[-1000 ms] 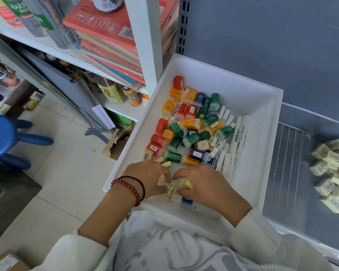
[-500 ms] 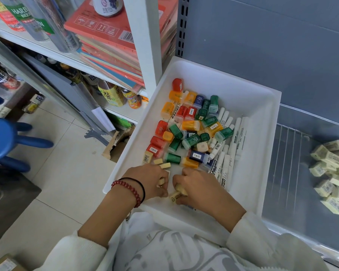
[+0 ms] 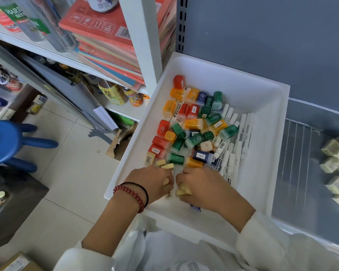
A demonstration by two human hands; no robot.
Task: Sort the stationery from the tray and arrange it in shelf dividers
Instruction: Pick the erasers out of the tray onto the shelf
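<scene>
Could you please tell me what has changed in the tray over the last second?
The left hand and right hand drew closer together in the white plastic tray and curled round the small cream erasers that had lain loose between them. The coloured plastic cases, the white marker pens and two loose cream pieces beyond the left hand stayed put.

Mixed stationery (image 3: 199, 132) in white tray (image 3: 262, 153)

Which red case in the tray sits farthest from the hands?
The red case at the pile's far tip, beyond the orange ones; every other red lies nearer.
</scene>
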